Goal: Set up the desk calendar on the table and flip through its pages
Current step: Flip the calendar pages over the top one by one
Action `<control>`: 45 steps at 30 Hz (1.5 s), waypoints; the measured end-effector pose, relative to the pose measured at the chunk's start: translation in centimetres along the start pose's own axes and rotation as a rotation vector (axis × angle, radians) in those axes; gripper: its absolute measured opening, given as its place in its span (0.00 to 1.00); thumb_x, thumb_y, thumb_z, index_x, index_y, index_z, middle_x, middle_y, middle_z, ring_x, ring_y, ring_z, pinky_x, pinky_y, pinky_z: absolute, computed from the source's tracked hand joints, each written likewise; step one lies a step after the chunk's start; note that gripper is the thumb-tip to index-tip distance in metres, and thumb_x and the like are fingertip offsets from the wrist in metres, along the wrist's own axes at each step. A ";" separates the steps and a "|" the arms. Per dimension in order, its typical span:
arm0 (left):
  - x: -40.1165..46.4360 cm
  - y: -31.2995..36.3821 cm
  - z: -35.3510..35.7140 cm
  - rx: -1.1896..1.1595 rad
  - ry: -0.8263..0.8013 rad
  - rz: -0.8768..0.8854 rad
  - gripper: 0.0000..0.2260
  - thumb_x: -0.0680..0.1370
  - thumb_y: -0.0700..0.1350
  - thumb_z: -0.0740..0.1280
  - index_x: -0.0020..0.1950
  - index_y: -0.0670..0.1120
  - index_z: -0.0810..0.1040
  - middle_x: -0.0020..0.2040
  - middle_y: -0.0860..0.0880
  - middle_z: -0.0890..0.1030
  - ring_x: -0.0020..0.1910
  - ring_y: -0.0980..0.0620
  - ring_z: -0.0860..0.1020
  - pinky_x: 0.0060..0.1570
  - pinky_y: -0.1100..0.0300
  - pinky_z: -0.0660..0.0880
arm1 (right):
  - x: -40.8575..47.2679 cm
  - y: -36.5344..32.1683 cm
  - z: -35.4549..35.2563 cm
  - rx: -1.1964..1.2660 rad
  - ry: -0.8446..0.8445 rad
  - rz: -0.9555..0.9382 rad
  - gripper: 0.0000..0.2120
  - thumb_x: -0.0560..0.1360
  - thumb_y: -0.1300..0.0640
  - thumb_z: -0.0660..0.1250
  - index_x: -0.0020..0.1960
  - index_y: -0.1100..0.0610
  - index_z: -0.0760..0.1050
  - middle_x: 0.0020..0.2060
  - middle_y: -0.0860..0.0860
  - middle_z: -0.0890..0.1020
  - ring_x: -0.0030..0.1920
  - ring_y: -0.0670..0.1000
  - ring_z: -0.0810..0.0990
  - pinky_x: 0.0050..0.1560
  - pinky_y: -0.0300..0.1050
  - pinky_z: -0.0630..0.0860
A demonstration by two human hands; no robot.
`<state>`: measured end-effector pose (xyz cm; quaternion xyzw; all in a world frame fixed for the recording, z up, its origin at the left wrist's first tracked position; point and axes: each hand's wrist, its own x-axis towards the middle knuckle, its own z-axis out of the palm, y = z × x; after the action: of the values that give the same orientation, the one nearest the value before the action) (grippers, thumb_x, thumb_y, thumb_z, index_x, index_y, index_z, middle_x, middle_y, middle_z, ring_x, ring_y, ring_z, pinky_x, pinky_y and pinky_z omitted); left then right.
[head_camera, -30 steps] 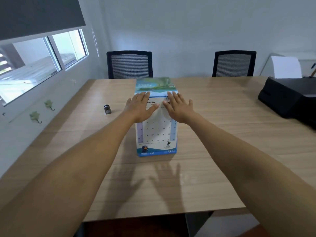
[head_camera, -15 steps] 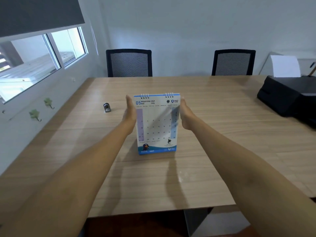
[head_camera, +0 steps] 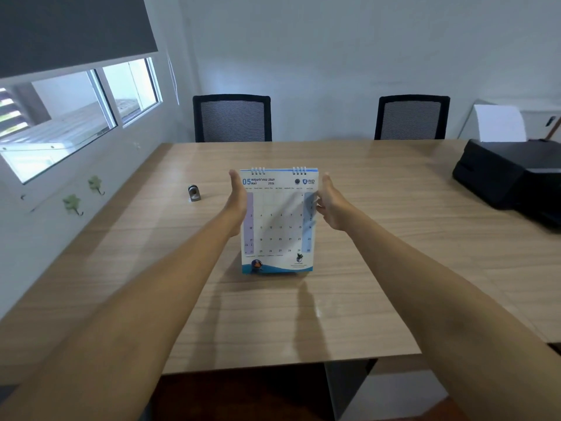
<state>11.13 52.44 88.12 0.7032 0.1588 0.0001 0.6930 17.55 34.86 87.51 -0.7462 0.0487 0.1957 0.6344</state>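
The desk calendar (head_camera: pixel 279 220) stands upright on the wooden table (head_camera: pixel 379 278), its spiral binding at the top and the May page facing me. My left hand (head_camera: pixel 238 199) presses flat against its left edge, with the fingers hidden behind the calendar. At the right edge, my right hand (head_camera: pixel 332 205) grips it with curled fingers. Both hands hold it steady from the sides.
A small grey and black object (head_camera: pixel 194 192) sits on the table left of the calendar. A black printer (head_camera: pixel 510 177) with white paper occupies the right side. Two black mesh chairs (head_camera: pixel 232 118) (head_camera: pixel 411 117) stand at the far edge. Green wall hooks (head_camera: pixel 73 203) line the left wall.
The calendar lay flat under both palms a second ago; it has been raised upright, and my hands have moved from its top to its two sides.
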 end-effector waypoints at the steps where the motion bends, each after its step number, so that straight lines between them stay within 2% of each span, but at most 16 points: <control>1: 0.1 0.1 -0.1 0.039 0.028 -0.009 0.41 0.75 0.67 0.31 0.74 0.50 0.67 0.73 0.45 0.71 0.74 0.44 0.65 0.73 0.47 0.56 | -0.3 -0.1 -0.1 -0.040 0.016 -0.001 0.37 0.76 0.33 0.38 0.73 0.52 0.66 0.75 0.51 0.66 0.75 0.55 0.63 0.76 0.55 0.55; 3: 0.3 0.4 -0.2 0.154 0.183 -0.014 0.41 0.75 0.69 0.34 0.66 0.45 0.74 0.61 0.44 0.79 0.62 0.43 0.74 0.61 0.50 0.68 | -0.9 -0.5 -0.4 -0.121 0.069 -0.016 0.35 0.78 0.36 0.41 0.67 0.57 0.71 0.67 0.53 0.75 0.63 0.54 0.74 0.60 0.48 0.68; 5: -0.1 0.9 -0.4 0.283 0.398 0.021 0.35 0.78 0.66 0.38 0.54 0.43 0.75 0.44 0.45 0.77 0.47 0.45 0.74 0.42 0.55 0.70 | -1.4 -1.0 -0.9 -0.134 0.104 -0.061 0.29 0.80 0.41 0.43 0.58 0.60 0.74 0.55 0.54 0.79 0.45 0.51 0.78 0.41 0.43 0.67; 6: -0.1 1.1 -0.5 0.348 0.461 0.045 0.36 0.78 0.66 0.39 0.53 0.41 0.77 0.43 0.44 0.76 0.46 0.45 0.74 0.42 0.55 0.70 | -1.6 -1.3 -1.3 -0.134 0.110 -0.083 0.27 0.81 0.44 0.43 0.56 0.60 0.75 0.51 0.54 0.80 0.41 0.50 0.77 0.37 0.42 0.66; 8: 0.7 1.8 -1.3 0.324 0.498 0.052 0.40 0.77 0.68 0.40 0.55 0.37 0.79 0.49 0.43 0.81 0.48 0.43 0.79 0.49 0.53 0.75 | -1.9 -2.1 -2.2 -0.110 0.127 -0.107 0.26 0.81 0.46 0.45 0.53 0.61 0.77 0.45 0.54 0.81 0.39 0.51 0.77 0.38 0.42 0.68; 11: 1.2 3.8 -2.5 0.012 0.437 -0.013 0.42 0.75 0.69 0.41 0.60 0.37 0.77 0.50 0.44 0.83 0.46 0.44 0.82 0.50 0.53 0.79 | -2.2 -3.4 -3.3 0.124 0.131 -0.096 0.19 0.80 0.49 0.49 0.54 0.58 0.74 0.40 0.52 0.80 0.36 0.51 0.76 0.38 0.42 0.71; 13: 0.9 5.3 -2.9 -0.204 0.313 -0.042 0.40 0.77 0.67 0.40 0.59 0.35 0.74 0.48 0.42 0.81 0.46 0.44 0.80 0.51 0.54 0.77 | -2.5 -4.2 -3.7 0.350 0.087 -0.119 0.16 0.80 0.51 0.49 0.61 0.56 0.69 0.44 0.53 0.79 0.40 0.52 0.78 0.40 0.43 0.74; 16: 0.7 6.5 -2.7 -0.224 0.163 -0.027 0.41 0.78 0.66 0.37 0.65 0.35 0.72 0.56 0.41 0.80 0.58 0.43 0.78 0.63 0.52 0.71 | -2.1 -5.0 -3.1 0.559 0.013 -0.200 0.14 0.81 0.54 0.47 0.61 0.56 0.66 0.49 0.53 0.81 0.50 0.55 0.80 0.54 0.51 0.75; 18: 0.8 6.6 -1.9 -0.019 0.212 0.063 0.39 0.79 0.64 0.38 0.71 0.38 0.70 0.60 0.43 0.79 0.62 0.42 0.76 0.60 0.52 0.72 | -2.0 -5.4 -2.2 0.424 0.033 -0.298 0.15 0.80 0.54 0.49 0.58 0.57 0.70 0.56 0.52 0.79 0.61 0.54 0.76 0.60 0.51 0.71; 21: 1.2 5.5 -0.9 0.573 0.336 0.301 0.32 0.82 0.59 0.41 0.64 0.41 0.76 0.58 0.40 0.79 0.61 0.39 0.76 0.54 0.51 0.70 | -2.0 -4.9 -0.6 -0.087 0.084 -0.517 0.20 0.82 0.51 0.48 0.65 0.60 0.68 0.60 0.54 0.72 0.64 0.53 0.70 0.63 0.50 0.68; 22: 1.7 4.9 -0.8 0.718 0.314 0.396 0.30 0.82 0.57 0.42 0.59 0.40 0.77 0.58 0.39 0.79 0.61 0.39 0.75 0.55 0.51 0.70 | -1.6 -4.6 -0.1 -0.274 0.085 -0.586 0.22 0.83 0.50 0.45 0.71 0.59 0.64 0.66 0.56 0.70 0.68 0.54 0.67 0.69 0.53 0.66; 24: 3.0 3.6 -1.0 0.956 0.210 0.498 0.31 0.80 0.59 0.42 0.59 0.39 0.76 0.67 0.38 0.74 0.68 0.39 0.71 0.65 0.49 0.68 | -0.3 -3.8 0.6 -0.614 0.075 -0.636 0.25 0.83 0.48 0.43 0.78 0.56 0.53 0.78 0.54 0.56 0.78 0.56 0.52 0.77 0.59 0.53; 27: 4.8 2.0 -1.6 1.258 0.128 0.506 0.37 0.75 0.65 0.39 0.68 0.43 0.70 0.76 0.43 0.65 0.75 0.43 0.62 0.72 0.44 0.62 | 1.1 -3.4 1.0 -0.991 0.106 -0.554 0.27 0.82 0.45 0.41 0.79 0.50 0.46 0.79 0.48 0.45 0.79 0.53 0.42 0.77 0.62 0.44; 32: 4.6 1.1 -1.4 1.381 0.134 0.503 0.32 0.80 0.62 0.46 0.79 0.46 0.50 0.80 0.45 0.54 0.79 0.47 0.53 0.76 0.44 0.52 | 2.0 -2.5 1.2 -1.190 0.132 -0.513 0.29 0.80 0.39 0.40 0.79 0.46 0.43 0.79 0.46 0.42 0.79 0.53 0.40 0.75 0.64 0.39; 40: 4.9 0.7 -1.2 1.421 0.173 0.498 0.31 0.80 0.63 0.46 0.79 0.48 0.50 0.78 0.44 0.57 0.79 0.46 0.53 0.76 0.42 0.50 | 2.8 -1.9 1.2 -1.234 0.162 -0.528 0.31 0.78 0.36 0.39 0.78 0.45 0.41 0.79 0.46 0.41 0.79 0.53 0.39 0.76 0.64 0.37; 45: 4.7 -0.5 -1.4 1.409 0.216 0.548 0.31 0.80 0.63 0.45 0.79 0.51 0.42 0.81 0.47 0.44 0.80 0.48 0.43 0.76 0.45 0.41 | 3.0 -0.2 1.3 -1.245 0.266 -0.629 0.32 0.78 0.35 0.39 0.78 0.46 0.36 0.78 0.48 0.36 0.78 0.51 0.34 0.76 0.61 0.34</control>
<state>15.18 54.84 86.65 0.9895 0.0081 0.1396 0.0365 20.05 36.69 86.51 -0.9664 -0.2132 -0.0981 0.1050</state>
